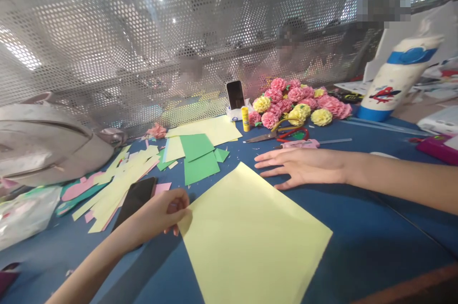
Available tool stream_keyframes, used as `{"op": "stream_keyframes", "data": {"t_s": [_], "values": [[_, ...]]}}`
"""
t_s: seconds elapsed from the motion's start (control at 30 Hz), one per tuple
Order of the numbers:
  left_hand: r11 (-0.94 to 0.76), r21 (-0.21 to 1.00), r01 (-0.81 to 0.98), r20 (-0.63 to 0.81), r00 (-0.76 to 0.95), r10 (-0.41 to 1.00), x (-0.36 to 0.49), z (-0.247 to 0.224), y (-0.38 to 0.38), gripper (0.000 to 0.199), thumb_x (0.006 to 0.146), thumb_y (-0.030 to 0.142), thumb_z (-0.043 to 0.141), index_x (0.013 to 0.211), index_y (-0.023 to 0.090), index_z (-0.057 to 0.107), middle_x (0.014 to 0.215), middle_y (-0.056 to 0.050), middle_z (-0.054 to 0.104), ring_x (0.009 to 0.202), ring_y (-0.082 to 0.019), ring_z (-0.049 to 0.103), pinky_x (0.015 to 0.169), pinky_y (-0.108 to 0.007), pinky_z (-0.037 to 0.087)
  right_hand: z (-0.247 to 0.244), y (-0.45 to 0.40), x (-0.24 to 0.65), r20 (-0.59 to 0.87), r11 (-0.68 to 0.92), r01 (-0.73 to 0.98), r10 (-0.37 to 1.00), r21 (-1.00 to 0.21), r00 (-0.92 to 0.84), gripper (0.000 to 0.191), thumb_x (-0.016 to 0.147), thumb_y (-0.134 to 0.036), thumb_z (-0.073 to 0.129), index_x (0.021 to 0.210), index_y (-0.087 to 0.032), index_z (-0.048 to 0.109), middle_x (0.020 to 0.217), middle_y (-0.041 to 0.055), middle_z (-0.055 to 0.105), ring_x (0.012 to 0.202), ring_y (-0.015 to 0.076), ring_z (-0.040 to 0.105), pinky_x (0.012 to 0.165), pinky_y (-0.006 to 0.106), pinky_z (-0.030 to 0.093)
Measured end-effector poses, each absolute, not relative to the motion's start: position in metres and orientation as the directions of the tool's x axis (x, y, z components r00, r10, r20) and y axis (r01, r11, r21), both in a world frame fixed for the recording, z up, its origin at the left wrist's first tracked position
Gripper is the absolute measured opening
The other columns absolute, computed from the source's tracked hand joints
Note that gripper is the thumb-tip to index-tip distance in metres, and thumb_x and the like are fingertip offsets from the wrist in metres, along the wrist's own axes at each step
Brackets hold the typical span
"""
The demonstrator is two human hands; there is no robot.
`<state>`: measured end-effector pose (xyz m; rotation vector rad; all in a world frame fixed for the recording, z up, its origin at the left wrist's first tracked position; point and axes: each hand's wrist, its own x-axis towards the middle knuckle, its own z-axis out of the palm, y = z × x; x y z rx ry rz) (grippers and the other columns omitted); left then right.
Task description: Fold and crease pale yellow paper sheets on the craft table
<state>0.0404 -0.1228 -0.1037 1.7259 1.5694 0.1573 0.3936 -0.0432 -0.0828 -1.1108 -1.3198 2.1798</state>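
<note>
A large sheet of pale yellow paper (254, 237) lies at an angle on the blue table, one corner pointing away from me. My left hand (175, 211) pinches its left corner between thumb and fingers. Just beyond the sheet's upper right edge, my right hand (298, 168) is held palm down with its fingers spread, and nothing is in it. Past that hand lie a pair of scissors (263, 137) and a pink glue gun (300, 144). Green paper pieces (200, 168) rest beyond the sheet, to the left.
Yellow paper strips (121, 184) and a dark phone (138, 196) lie on the left, near a beige bag (53, 139). Pink and yellow paper flowers (296, 99), a glue stick (245, 119), a propped phone (235, 95) and a bottle (399, 79) stand along the back before a perforated metal panel (107, 51).
</note>
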Motion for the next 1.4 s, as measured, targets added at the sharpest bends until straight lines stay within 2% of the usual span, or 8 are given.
{"op": "stream_keyframes", "data": {"t_s": [0.2, 0.4, 0.57, 0.73, 0.9, 1.07, 1.2, 1.4], "values": [[0.071, 0.630, 0.773, -0.383, 0.231, 0.894, 0.038, -0.110, -0.123, 0.026, 0.091, 0.046, 0.052, 0.085, 0.021, 0.047, 0.069, -0.002, 0.066, 0.059, -0.019, 0.066, 0.048, -0.025, 0.042, -0.095, -0.043, 0.386, -0.445, -0.482, 0.172, 0.538, -0.859, -0.716, 0.030, 0.085, -0.034, 0.072, 0.108, -0.016, 0.064, 0.109, 0.0083, 0.071, 0.090, 0.0138, 0.070, 0.077, 0.023, 0.056], [0.079, 0.650, 0.756, -0.360, 0.215, 0.908, 0.037, -0.108, -0.126, 0.035, 0.088, 0.055, 0.056, 0.086, 0.021, 0.051, 0.069, 0.000, 0.061, 0.057, -0.017, 0.059, 0.049, -0.025, 0.041, -0.100, -0.057, 0.384, -0.363, -0.143, 0.338, 0.500, -0.930, -0.786, 0.028, 0.080, -0.040, 0.075, 0.095, -0.017, 0.070, 0.088, 0.0044, 0.073, 0.079, 0.0187, 0.071, 0.071, 0.027, 0.055], [0.001, 0.677, 0.736, -0.156, 0.142, 0.977, 0.031, -0.102, -0.128, 0.034, 0.080, 0.053, 0.068, 0.084, 0.020, 0.060, 0.074, -0.002, 0.059, 0.069, -0.019, 0.056, 0.061, -0.027, 0.044, -0.103, -0.061, 0.395, -0.316, -0.130, 0.302, 0.617, -0.944, -0.721, 0.022, 0.077, -0.038, 0.077, 0.083, -0.019, 0.069, 0.080, 0.0018, 0.072, 0.077, 0.0188, 0.069, 0.068, 0.027, 0.053], [0.036, 0.951, 0.307, -0.092, 0.169, 0.981, 0.052, -0.096, -0.131, 0.040, 0.086, 0.048, 0.067, 0.116, 0.022, 0.064, 0.123, -0.009, 0.068, 0.114, -0.029, 0.062, 0.099, -0.038, 0.048, -0.096, -0.053, 0.401, -0.247, -0.230, 0.112, 0.725, -0.967, -0.644, 0.033, 0.074, -0.040, 0.081, 0.092, -0.016, 0.069, 0.093, 0.0062, 0.074, 0.089, 0.0218, 0.070, 0.080, 0.032, 0.055], [0.156, 0.986, -0.060, -0.146, 0.143, 0.979, 0.089, -0.083, -0.124, 0.048, 0.085, 0.044, 0.070, 0.126, 0.019, 0.063, 0.131, -0.011, 0.067, 0.115, -0.032, 0.065, 0.092, -0.038, 0.055, -0.082, -0.050, 0.387, -0.128, -0.254, -0.123, 0.780, -0.959, -0.613, 0.022, 0.083, -0.032, 0.075, 0.099, -0.017, 0.071, 0.100, 0.0051, 0.076, 0.091, 0.0171, 0.071, 0.088, 0.029, 0.054], [0.051, 0.993, -0.103, -0.043, 0.073, 0.996, 0.099, -0.070, -0.114, 0.055, 0.082, 0.044, 0.074, 0.129, 0.020, 0.060, 0.132, -0.009, 0.066, 0.117, -0.032, 0.065, 0.095, -0.039, 0.055, -0.076, -0.048, 0.383, -0.010, -0.161, -0.189, 0.788, -0.969, -0.616, 0.030, 0.085, -0.032, 0.073, 0.113, -0.020, 0.071, 0.115, 0.0061, 0.074, 0.101, 0.0195, 0.070, 0.094, 0.033, 0.053], [0.088, 0.992, -0.089, -0.082, 0.072, 0.994, 0.099, -0.078, -0.115, 0.067, 0.078, 0.045, 0.077, 0.135, 0.017, 0.055, 0.135, -0.013, 0.064, 0.121, -0.034, 0.062, 0.097, -0.040, 0.055, -0.089, -0.051, 0.387, -0.061, -0.169, -0.116, 0.780, -0.979, -0.622, 0.036, 0.084, -0.034, 0.075, 0.117, -0.022, 0.070, 0.124, 0.0048, 0.070, 0.114, 0.0207, 0.065, 0.106, 0.036, 0.047], [0.081, 0.995, -0.058, -0.079, 0.046, 0.996, 0.099, -0.089, -0.119, 0.070, 0.080, 0.045, 0.077, 0.138, 0.017, 0.052, 0.139, -0.012, 0.061, 0.125, -0.031, 0.060, 0.100, -0.038, 0.053, -0.096, -0.054, 0.385, -0.062, -0.121, -0.049, 0.766, -0.991, -0.640, 0.039, 0.083, -0.040, 0.075, 0.117, -0.021, 0.070, 0.120, 0.0050, 0.072, 0.111, 0.0220, 0.067, 0.105, 0.037, 0.048]]}}
